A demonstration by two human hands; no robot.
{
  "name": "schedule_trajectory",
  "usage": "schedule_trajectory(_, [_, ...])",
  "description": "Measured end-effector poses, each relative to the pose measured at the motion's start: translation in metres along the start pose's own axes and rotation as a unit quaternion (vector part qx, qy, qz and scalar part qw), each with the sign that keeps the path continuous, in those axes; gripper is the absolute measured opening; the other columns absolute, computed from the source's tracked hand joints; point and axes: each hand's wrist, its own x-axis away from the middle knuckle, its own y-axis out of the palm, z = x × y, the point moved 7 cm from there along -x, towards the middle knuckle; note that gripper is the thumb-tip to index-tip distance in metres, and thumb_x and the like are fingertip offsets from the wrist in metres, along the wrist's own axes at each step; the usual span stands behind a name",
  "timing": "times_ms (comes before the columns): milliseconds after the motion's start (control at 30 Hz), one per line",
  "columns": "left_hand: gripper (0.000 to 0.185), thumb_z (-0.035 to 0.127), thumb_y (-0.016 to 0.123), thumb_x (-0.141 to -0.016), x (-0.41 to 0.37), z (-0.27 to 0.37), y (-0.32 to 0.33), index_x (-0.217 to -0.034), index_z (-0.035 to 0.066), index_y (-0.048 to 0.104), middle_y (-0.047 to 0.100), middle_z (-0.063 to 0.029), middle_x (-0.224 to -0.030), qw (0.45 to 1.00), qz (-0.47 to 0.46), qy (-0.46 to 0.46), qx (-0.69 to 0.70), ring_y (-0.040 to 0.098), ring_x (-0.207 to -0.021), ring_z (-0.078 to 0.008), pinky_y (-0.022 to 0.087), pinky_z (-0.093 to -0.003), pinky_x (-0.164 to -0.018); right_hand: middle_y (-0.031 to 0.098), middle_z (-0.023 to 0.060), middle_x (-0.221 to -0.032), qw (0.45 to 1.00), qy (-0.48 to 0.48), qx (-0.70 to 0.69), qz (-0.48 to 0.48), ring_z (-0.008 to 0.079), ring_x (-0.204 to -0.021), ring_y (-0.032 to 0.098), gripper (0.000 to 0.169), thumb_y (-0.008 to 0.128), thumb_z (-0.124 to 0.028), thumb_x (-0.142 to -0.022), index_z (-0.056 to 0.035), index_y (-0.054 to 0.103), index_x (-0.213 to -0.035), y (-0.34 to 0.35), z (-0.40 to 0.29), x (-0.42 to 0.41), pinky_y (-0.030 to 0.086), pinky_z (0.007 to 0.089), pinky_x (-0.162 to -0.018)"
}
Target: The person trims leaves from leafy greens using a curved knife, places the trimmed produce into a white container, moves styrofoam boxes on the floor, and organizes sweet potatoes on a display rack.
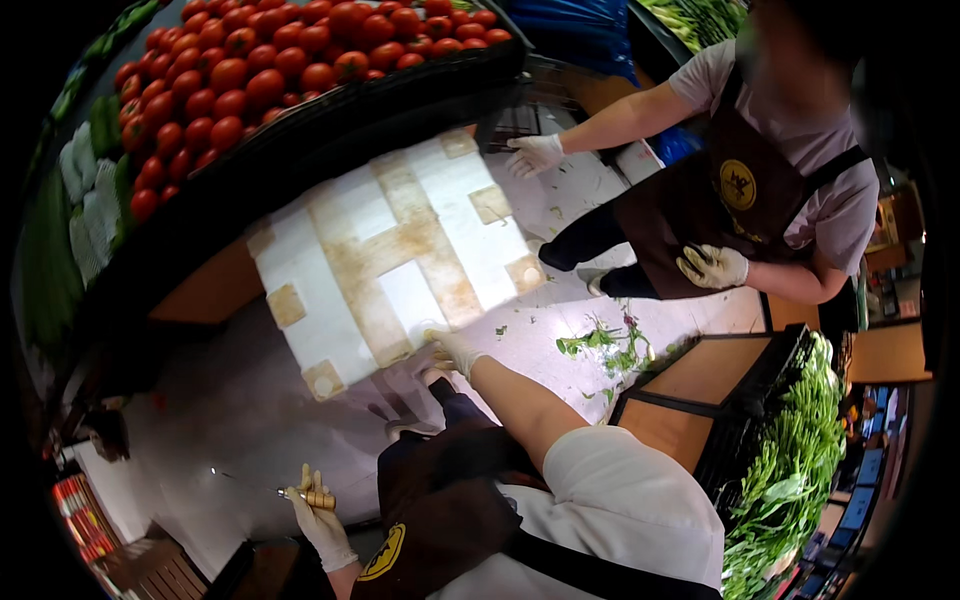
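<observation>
A white foam box (358, 285) with yellowed tape strips and corner patches lies tilted across the middle of the view; what supports it is hidden. My right hand (454, 354), in a pale glove, reaches to its near edge, fingertips at the rim; whether they grip it is unclear. Lower left, my gloved left hand (319, 529) holds a wooden-handled tool (311, 498), with a metal ferrule and a thin shaft pointing left, like an awl. Beyond the box, a co-worker's gloved hand (535, 155) stretches out, apart from it.
Tomatoes (255, 71) fill a black display stand behind the box. A co-worker (720, 187) in a brown apron stands at the right. Leaf scraps (611, 345) litter the floor beside a stand of leafy greens (787, 457). A brown slatted crate (154, 570) is lower left.
</observation>
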Motion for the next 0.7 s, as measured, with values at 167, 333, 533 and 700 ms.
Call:
schedule_trajectory(167, [0.051,0.040,0.039,-0.095,-0.001,0.012,-0.044,-0.118,-0.004,0.048,0.041,-0.0161,-0.133,0.998,0.035,0.030,0.036,0.045,-0.109,-0.0209,0.040,-0.0258,-0.076,0.047,0.0206,-0.117,1.000,0.006,0.011,-0.013,0.0307,-0.100,0.053,0.075,0.069,-0.044,-0.071,-0.0050,0.039,-0.128,0.023,0.019,0.004,0.052,0.0392,-0.075])
schedule_trajectory(333, [0.048,0.040,0.039,-0.095,0.002,0.026,-0.159,-0.109,-0.004,0.053,0.045,-0.0203,-0.128,0.987,0.035,0.020,0.152,0.048,-0.083,-0.0113,0.037,-0.0217,-0.059,0.051,0.0195,-0.115,0.988,0.011,0.145,-0.056,0.0293,-0.106,0.054,0.087,0.067,-0.052,-0.071,0.0063,0.032,-0.126,0.090,0.048,0.057,0.047,0.0431,-0.086])
schedule_trajectory(533, [0.048,0.040,0.041,-0.095,0.010,0.099,-0.271,-0.107,-0.004,0.054,0.051,-0.0211,-0.120,0.965,0.138,0.082,0.207,0.052,-0.086,-0.0143,0.040,-0.0245,-0.058,0.060,0.0123,-0.100,0.934,0.014,0.298,-0.197,0.0247,-0.094,0.059,0.058,0.063,-0.047,-0.077,-0.0008,0.051,-0.111,0.239,0.082,0.116,0.048,0.0394,-0.080])
schedule_trajectory(700, [0.050,0.043,0.042,-0.094,0.024,0.160,-0.379,-0.106,-0.003,0.057,0.062,-0.0114,-0.100,0.936,0.225,0.204,0.176,0.058,-0.091,-0.0149,0.046,-0.0265,-0.073,0.060,0.0096,-0.105,0.826,-0.109,0.453,-0.318,0.0214,-0.096,0.059,0.042,0.058,-0.039,-0.085,-0.0052,0.057,-0.111,0.457,0.113,0.214,0.048,0.0336,-0.076])
